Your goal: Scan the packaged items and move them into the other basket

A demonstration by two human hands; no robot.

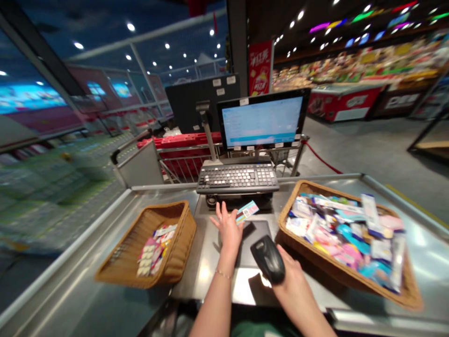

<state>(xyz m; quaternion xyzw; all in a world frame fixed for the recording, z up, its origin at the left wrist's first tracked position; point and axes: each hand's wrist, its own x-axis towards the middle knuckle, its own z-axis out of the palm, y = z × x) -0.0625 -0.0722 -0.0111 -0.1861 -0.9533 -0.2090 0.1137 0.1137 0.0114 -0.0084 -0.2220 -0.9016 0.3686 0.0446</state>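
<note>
Right hand (291, 285): fingers curled narrow around a black handheld barcode scanner (268, 259), its head pointing forward and down over the counter.

Left hand (228, 229): fingers spread wide above the counter, with a thin gold bracelet (223, 274) on the wrist; a small blue-and-pink card (247, 211) touches the thumb side, but whether it is pinched cannot be told.

Under the hands: a dark flat pad (254, 238) lies on a stainless-steel checkout counter (84, 262), just ahead of the left hand.

Right side: a wicker tray (298, 201) sits at an angle, heaped with flat packets in blue, pink and white (336, 238).

Left side: a smaller wicker basket (185, 224) holds a few pink-and-white packets (154, 250).

Ahead: a point-of-sale keyboard (237, 178) stands beyond the pad, with a monitor (261, 122) showing a pale blue screen behind it.

Behind the till: red crates (178, 150) sit behind a metal rail (185, 164), and a red rope (322, 157) runs off to the right.

Far off: red-fronted freezers (345, 100) stand before long, brightly stocked shelves (351, 61); a red hanging sign (260, 68) rises behind the monitor. The far left is too blurred to tell.
</note>
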